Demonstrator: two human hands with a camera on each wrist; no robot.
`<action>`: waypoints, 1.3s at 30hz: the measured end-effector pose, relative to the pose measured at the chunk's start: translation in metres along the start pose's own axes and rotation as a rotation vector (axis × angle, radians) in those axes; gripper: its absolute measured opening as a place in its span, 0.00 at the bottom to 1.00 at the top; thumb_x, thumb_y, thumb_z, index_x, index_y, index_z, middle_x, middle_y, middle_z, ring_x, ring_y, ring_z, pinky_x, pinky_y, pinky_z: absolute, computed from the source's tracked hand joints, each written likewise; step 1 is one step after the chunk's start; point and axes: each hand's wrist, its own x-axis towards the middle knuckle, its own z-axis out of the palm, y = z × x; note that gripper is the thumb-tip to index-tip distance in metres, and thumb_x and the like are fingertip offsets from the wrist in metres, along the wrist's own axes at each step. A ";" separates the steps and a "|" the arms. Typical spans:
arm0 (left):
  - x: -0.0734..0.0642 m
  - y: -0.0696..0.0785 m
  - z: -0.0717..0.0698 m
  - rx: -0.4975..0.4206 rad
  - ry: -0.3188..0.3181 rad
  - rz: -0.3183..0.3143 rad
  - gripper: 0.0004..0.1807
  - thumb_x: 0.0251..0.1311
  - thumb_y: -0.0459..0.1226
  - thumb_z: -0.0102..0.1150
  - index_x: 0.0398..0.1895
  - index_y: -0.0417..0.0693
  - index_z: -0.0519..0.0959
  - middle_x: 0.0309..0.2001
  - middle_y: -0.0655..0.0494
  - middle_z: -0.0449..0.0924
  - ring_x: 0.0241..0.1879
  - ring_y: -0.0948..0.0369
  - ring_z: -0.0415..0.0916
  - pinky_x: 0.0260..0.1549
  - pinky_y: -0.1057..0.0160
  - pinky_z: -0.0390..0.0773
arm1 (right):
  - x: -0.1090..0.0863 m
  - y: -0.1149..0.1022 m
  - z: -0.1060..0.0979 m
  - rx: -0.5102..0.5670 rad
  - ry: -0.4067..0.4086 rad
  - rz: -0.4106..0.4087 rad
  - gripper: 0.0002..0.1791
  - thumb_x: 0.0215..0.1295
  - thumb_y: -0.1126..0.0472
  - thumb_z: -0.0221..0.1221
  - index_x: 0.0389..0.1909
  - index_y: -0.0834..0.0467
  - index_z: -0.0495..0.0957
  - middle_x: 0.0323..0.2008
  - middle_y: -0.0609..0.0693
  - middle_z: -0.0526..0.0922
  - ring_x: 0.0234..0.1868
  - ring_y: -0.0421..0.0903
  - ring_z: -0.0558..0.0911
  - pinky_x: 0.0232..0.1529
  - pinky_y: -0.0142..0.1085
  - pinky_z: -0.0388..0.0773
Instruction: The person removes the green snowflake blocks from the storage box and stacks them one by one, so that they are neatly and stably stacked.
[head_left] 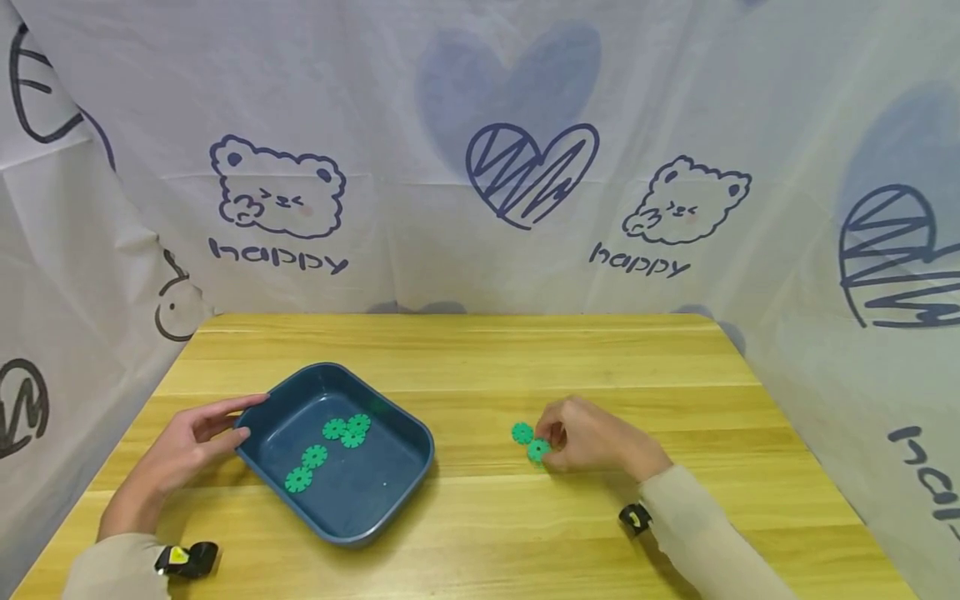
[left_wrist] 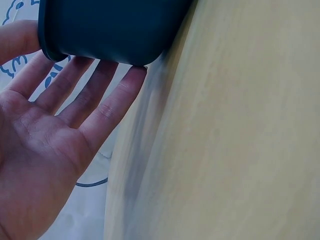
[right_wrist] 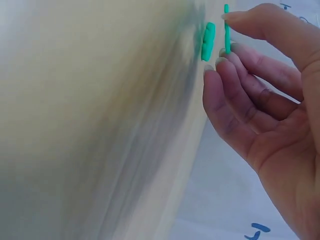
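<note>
A dark blue tray [head_left: 408,422] lies left of centre on the wooden table [head_left: 480,350], with several green gear-shaped discs [head_left: 315,456] inside. My left hand [head_left: 228,421] rests against the tray's left corner with straight fingers. In the left wrist view the fingers [left_wrist: 107,87] lie along the tray wall [left_wrist: 110,30]. My right hand [head_left: 557,439] pinches one green disc [head_left: 537,451] between thumb and fingers at the table's middle. The right wrist view shows that disc [right_wrist: 226,27] edge-on in the pinch. A second green disc [head_left: 522,432] lies flat on the table beside it, also seen as disc [right_wrist: 208,41].
A white printed cloth [head_left: 480,167] hangs close behind and on both sides of the table. A small black wrist device [head_left: 636,517] sits on the right sleeve, and another [head_left: 186,558] on the left.
</note>
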 end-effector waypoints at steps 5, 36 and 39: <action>0.000 0.000 0.000 -0.001 0.001 -0.004 0.25 0.72 0.31 0.57 0.71 0.36 0.72 0.62 0.87 0.73 0.59 0.87 0.72 0.51 0.85 0.73 | 0.013 0.005 -0.004 0.049 0.033 -0.021 0.09 0.56 0.66 0.73 0.39 0.60 0.87 0.36 0.49 0.87 0.34 0.38 0.84 0.36 0.28 0.84; 0.001 -0.003 0.001 -0.012 0.000 0.016 0.25 0.72 0.29 0.56 0.71 0.35 0.72 0.62 0.87 0.73 0.58 0.87 0.73 0.51 0.85 0.74 | 0.032 0.023 0.004 0.081 0.065 -0.048 0.07 0.59 0.62 0.73 0.38 0.56 0.89 0.38 0.47 0.87 0.37 0.42 0.85 0.39 0.29 0.84; 0.002 -0.004 0.001 -0.014 0.000 0.018 0.25 0.71 0.28 0.56 0.71 0.35 0.72 0.62 0.87 0.73 0.58 0.87 0.72 0.51 0.85 0.73 | 0.032 0.022 0.005 0.077 0.067 -0.046 0.07 0.59 0.62 0.73 0.38 0.56 0.89 0.38 0.47 0.87 0.36 0.43 0.85 0.39 0.29 0.84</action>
